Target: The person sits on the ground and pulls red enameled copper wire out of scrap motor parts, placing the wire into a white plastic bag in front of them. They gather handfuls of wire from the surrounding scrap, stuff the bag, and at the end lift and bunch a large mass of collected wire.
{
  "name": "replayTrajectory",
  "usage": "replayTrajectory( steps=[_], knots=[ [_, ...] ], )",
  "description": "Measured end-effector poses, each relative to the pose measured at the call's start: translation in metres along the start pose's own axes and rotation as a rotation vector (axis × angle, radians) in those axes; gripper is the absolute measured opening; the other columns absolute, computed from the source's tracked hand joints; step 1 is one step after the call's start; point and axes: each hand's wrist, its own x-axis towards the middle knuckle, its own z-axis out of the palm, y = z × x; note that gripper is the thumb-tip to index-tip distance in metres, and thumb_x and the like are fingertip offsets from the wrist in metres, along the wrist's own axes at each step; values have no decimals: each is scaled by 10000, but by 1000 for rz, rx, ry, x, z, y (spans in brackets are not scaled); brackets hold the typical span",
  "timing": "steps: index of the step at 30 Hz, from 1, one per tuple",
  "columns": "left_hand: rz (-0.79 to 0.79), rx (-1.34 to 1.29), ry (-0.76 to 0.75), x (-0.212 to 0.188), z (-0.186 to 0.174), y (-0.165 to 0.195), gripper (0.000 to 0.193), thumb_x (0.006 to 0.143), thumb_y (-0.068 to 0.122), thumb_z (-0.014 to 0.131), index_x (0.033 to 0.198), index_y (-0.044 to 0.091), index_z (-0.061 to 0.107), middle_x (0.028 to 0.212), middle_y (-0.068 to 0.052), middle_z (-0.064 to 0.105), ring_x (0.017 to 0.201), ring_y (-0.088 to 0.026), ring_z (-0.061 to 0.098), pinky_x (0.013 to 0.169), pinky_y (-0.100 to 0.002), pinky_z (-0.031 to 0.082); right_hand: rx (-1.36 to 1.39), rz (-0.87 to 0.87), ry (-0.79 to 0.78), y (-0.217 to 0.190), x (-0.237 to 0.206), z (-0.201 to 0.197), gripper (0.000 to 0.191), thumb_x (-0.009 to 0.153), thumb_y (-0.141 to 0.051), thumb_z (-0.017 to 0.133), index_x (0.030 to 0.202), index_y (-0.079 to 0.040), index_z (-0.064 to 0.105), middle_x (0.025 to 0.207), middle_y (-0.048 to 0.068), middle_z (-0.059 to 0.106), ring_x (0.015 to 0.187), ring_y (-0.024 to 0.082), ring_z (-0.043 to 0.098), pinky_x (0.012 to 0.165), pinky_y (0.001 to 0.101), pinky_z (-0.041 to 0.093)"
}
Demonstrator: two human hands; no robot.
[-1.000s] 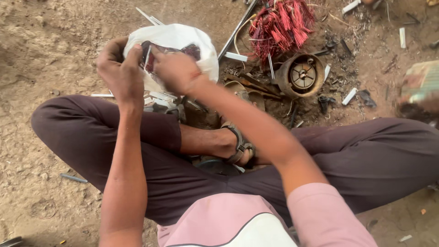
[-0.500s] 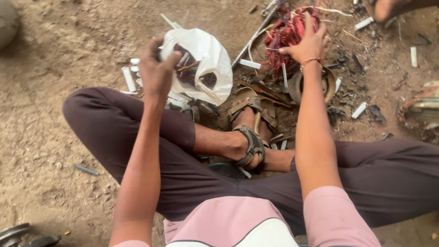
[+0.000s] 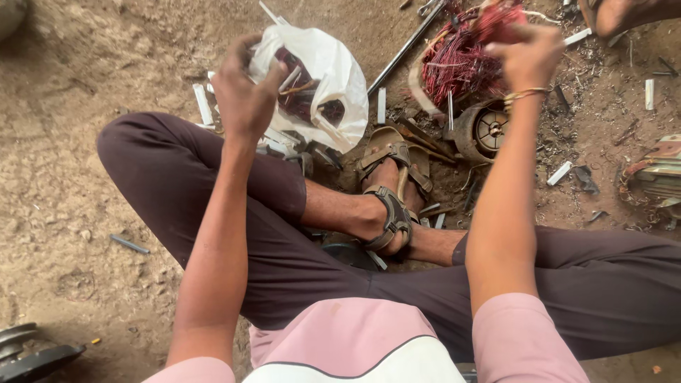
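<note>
I see dark metal wheel part [image 3: 28, 352] at near left edge, on dirt. My left hand [image 3: 245, 96] raised, fingers curled, gripping edge of white plastic bag [image 3: 330, 85]; bag crumpled, partly open, dark red wire scraps and pale strips visible inside. Long metal rod [image 3: 404, 48] lies beyond bag. My right hand [image 3: 528, 58] far right, closed on bundle of red wire [image 3: 461, 60]: tangled, frayed strands, lifted just above round motor housing [image 3: 482, 131].
</note>
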Motion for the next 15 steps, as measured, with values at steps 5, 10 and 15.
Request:
replayTrajectory(
  steps=[5,10,15],
  knots=[
    [-7,85,68,-3,0,-9,344,935,124,788,1224,-26,677,1060,-145,762,935,-219,782,801,-335,641,616,85,-14,9,8,-53,328,833,101,808,1153,30,813,1033,151,823,895,177,816,824,294,656],
    [2,82,73,-8,1,-10,338,953,146,811,1219,-20,684,1072,-123,751,958,-208,765,840,-339,623,612,122,152,-20,0,-98,236,846,79,815,1073,17,823,929,132,822,745,166,754,665,269,571],
    [89,231,125,-12,2,-1,452,962,255,885,1229,-24,650,1088,-152,624,995,-242,639,866,-406,544,873,-37,96,-60,-5,-134,249,857,182,759,1090,103,794,981,172,794,816,212,736,749,293,583]
  ],
)
